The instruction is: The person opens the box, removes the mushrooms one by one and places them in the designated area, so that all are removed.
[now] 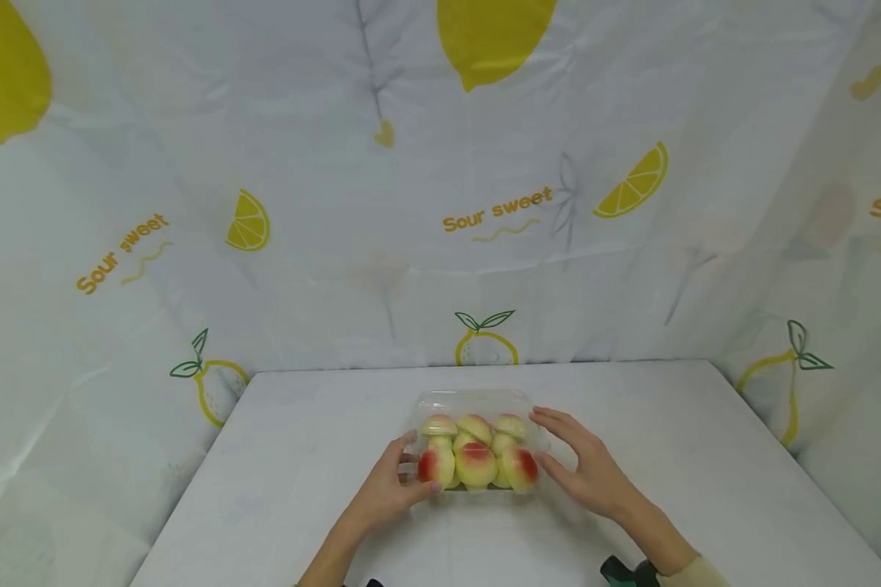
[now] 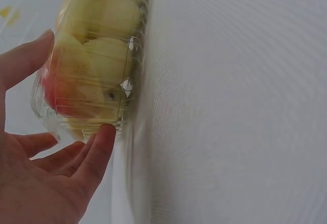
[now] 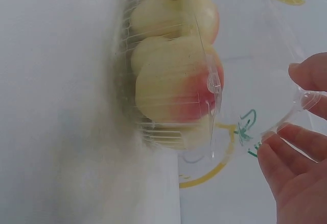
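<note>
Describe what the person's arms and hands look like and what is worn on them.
Both hands, left hand and right hand, are bare, with no gloves or rings visible. The left forearm is bare; a beige sleeve cuff shows at the right forearm. A dark green and black device sits by the right wrist.

The clear box (image 1: 475,408) of peaches (image 1: 475,463) is partly covered in the head view — the left hand (image 1: 391,491) hides its near left corner and the right hand (image 1: 583,463) its right side. Both forearms run off the bottom edge. In the left wrist view the box (image 2: 87,106) is cut off at the top and the table (image 2: 230,106) is blurred. In the right wrist view the hand (image 3: 296,163) is cut by the right edge — whether its fingers pinch the lid (image 3: 260,81) cannot be told.
</note>
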A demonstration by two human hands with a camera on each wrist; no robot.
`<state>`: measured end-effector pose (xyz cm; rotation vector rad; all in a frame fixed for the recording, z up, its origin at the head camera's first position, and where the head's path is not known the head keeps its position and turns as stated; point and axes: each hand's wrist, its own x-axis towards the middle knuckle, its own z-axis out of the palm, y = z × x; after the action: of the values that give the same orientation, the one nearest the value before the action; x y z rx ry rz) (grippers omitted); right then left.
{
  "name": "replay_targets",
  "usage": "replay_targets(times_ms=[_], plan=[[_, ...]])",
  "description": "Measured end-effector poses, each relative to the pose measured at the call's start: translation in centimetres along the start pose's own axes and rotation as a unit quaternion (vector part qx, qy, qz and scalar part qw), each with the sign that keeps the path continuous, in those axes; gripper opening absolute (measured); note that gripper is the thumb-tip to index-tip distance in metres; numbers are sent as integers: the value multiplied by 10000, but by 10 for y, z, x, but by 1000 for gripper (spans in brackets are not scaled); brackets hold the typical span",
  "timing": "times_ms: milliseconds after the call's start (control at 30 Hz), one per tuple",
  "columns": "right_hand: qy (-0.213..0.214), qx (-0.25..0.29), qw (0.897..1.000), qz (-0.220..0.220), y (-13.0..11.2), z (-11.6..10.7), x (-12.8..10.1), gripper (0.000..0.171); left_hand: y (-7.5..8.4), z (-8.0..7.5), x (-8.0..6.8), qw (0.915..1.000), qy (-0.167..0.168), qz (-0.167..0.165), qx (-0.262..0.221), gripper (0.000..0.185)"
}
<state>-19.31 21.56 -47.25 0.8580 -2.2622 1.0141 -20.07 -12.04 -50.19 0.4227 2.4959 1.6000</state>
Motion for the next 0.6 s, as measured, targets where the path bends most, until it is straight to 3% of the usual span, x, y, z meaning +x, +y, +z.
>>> replay_targets(times_ms=[333,600], plan=[[214,388,9989,160,1,-1,12,54,-5,0,5,9996,-10,83,279,92],[519,388,9978,166,8,3,19,51,-5,-2,9,9996,-74,49,271,97]])
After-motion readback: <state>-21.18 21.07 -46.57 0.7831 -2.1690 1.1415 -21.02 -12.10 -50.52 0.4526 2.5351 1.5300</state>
